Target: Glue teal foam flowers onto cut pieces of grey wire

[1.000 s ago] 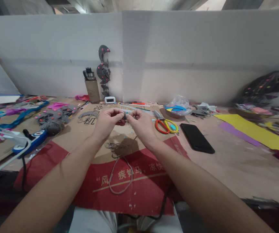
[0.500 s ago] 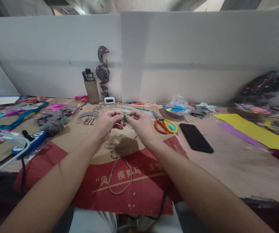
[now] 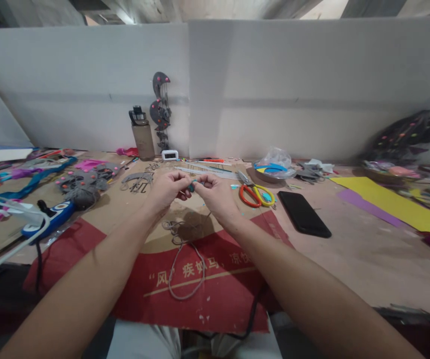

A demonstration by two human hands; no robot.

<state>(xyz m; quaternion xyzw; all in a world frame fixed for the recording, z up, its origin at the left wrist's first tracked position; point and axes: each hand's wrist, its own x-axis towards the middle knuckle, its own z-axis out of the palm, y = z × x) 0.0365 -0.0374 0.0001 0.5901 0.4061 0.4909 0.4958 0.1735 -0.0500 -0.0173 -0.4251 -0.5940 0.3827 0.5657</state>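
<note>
A small teal piece [image 3: 191, 187], too small to name, is pinched between both hands above the cardboard. My left hand [image 3: 168, 191] is closed, its thumb and forefinger at the piece's left side. Closed on the other side is my right hand [image 3: 215, 195], fingertips pressed against the same piece. Thin grey cord [image 3: 179, 298] lies loosely tangled and looped below the hands, one end rising toward my right hand. Under it is a red and brown cardboard sheet [image 3: 200, 314] with printed characters. Fingers hide most of the teal piece.
Red-and-yellow-handled scissors [image 3: 256, 194] and a black phone [image 3: 304, 214] lie to the right. Behind stand a bottle [image 3: 142, 139] and a small white clock [image 3: 169, 155]. At left are a blue power strip [image 3: 48, 219], grey yarn [image 3: 84, 197] and craft scraps. Yellow sheet [image 3: 394, 199] lies far right.
The view has shifted very slightly. Both hands stay together at the teal piece, with the left fingers curled a little differently. The cord lies as before.
</note>
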